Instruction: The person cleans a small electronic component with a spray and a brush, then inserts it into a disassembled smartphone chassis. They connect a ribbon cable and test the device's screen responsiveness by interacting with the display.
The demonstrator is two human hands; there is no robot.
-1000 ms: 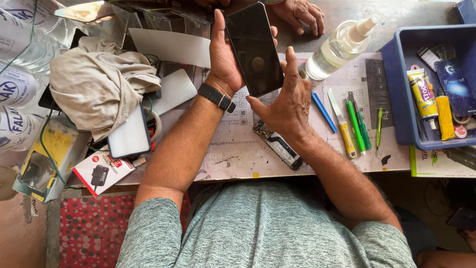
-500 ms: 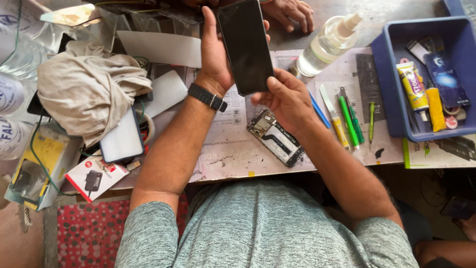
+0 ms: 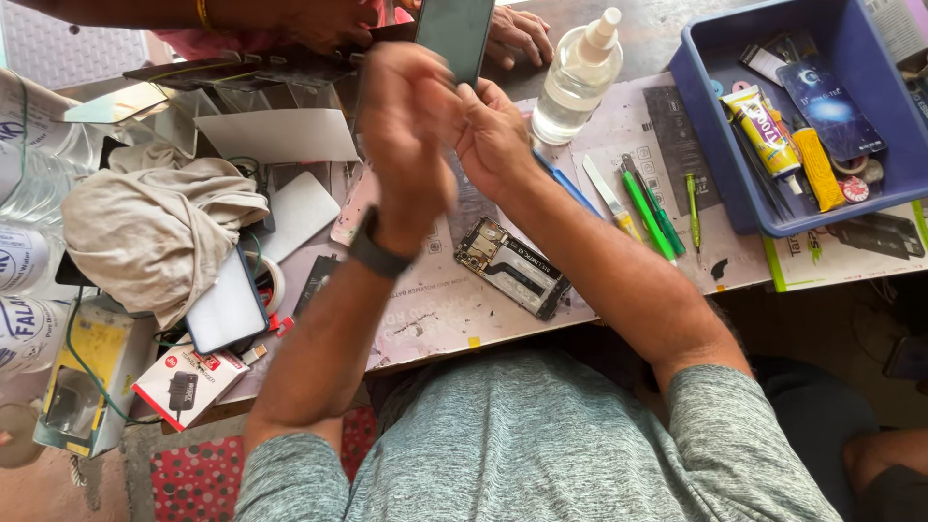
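Phone screen (image 3: 454, 34) upright, pinched between both hands' (image 3: 454, 126) fingertips above opened phone body (image 3: 512, 266).

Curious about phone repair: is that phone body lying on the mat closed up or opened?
Opened. The phone body lies flat on the work mat with no cover, its inner metal parts and boards exposed.

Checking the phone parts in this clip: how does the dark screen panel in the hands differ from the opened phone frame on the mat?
The screen panel is lifted off the table, gripped by the left hand and right hand; the phone frame lies flat on the mat, untouched. The panel shows a plain dark glossy face; the frame shows exposed inner parts. The panel stands nearly upright in view; the frame lies diagonally. Both are slim, rectangular phone pieces.
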